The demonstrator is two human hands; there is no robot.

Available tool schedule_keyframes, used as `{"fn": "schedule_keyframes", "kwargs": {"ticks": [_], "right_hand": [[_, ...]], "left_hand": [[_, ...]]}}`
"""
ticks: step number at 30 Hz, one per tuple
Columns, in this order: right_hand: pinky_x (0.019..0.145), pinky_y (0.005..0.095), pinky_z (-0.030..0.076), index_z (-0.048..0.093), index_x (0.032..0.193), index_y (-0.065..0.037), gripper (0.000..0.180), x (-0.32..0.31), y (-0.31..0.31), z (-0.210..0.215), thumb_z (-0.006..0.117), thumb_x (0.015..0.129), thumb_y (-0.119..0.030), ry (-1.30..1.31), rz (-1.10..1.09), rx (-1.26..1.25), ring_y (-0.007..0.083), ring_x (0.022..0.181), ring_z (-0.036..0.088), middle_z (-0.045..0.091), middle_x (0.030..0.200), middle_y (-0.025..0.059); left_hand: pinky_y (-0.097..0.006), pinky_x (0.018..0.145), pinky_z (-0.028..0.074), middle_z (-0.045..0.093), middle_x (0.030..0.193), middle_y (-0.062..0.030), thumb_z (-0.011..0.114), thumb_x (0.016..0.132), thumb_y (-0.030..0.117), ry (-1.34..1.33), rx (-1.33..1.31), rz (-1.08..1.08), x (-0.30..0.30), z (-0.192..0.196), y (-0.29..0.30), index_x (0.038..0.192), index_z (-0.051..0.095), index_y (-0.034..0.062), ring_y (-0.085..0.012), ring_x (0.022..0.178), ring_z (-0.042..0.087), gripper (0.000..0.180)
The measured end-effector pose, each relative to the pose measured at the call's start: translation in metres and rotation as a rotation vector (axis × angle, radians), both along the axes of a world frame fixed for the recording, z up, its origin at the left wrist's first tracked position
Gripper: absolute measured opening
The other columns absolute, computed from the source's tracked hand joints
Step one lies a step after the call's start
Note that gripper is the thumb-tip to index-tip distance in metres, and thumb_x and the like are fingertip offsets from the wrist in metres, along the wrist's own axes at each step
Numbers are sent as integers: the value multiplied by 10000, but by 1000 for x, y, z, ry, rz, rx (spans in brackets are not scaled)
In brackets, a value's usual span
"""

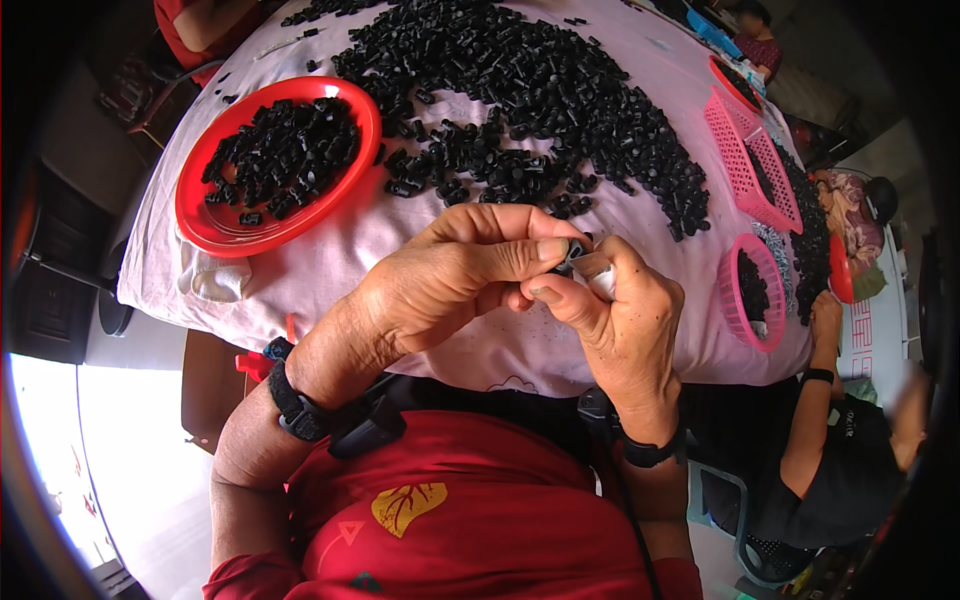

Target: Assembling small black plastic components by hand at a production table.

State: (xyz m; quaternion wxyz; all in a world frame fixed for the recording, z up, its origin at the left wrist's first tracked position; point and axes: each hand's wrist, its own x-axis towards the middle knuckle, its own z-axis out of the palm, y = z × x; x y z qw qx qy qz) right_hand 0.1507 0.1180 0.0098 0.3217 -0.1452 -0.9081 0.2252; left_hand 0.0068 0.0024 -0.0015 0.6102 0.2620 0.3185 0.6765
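Note:
My left hand is closed above the near edge of the table, pinching a small black cylindrical part between thumb and fingertips. Close against it, my right hand grips a small, thin, pale piece with a white wrapping; its exact kind I cannot make out. The pale piece meets the black part or lies just beside it, and my fingers hide the contact. A large heap of similar black parts spreads over the cloth beyond my hands.
A red plate full of black parts stands at the left. On the right are a pink lattice basket and a round pink basket. Pink cloth covers the table. Another person's arm reaches in at the right.

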Motion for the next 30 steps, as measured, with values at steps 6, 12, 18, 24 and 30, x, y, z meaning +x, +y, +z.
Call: {"fn": "schedule_keyframes", "kwargs": {"ticks": [6, 12, 18, 24, 30], "right_hand": [[428, 317, 449, 541, 712, -50, 490, -4, -7, -2, 722, 747, -504, 81, 57, -183, 218, 465, 609, 604, 569, 86], [462, 259, 473, 531, 773, -38, 410, 2, -4, 5, 770, 759, -370, 122, 101, -108, 154, 548, 654, 628, 599, 51], [512, 211, 468, 533, 832, -31, 194, -6, -9, 1, 694, 861, -135, 338, 198, -348, 81, 654, 651, 634, 679, 34], [478, 184, 382, 581, 880, -15, 87, -5, -3, -1, 647, 874, -71, 376, 127, -363, 14, 524, 487, 575, 628, -24], [539, 170, 426, 594, 1039, -3, 176, -6, -6, -3, 629, 869, -34, 331, 339, -433, 16, 588, 551, 651, 752, 16]], "left_hand": [[-228, 730, 486, 658, 987, -47, 610, 910, 163, -5, -4, -10, 0, 0, 0, 1128, 604, -2, -89, 808, 604, 273], [-245, 732, 489, 655, 989, -51, 609, 910, 166, -59, -25, 21, -3, 1, -2, 1131, 595, -12, -92, 797, 604, 284], [-234, 695, 482, 652, 962, -47, 607, 907, 132, -33, 1, -8, -6, 2, -4, 1128, 595, -8, -74, 724, 579, 262], [-210, 681, 471, 626, 881, -37, 606, 906, 117, -37, -27, -58, -7, 5, -5, 1134, 590, -8, -72, 722, 568, 260], [-181, 632, 469, 634, 870, -12, 613, 916, 158, -69, -15, -81, -9, 1, -2, 1114, 594, 21, -53, 718, 575, 241]]}}
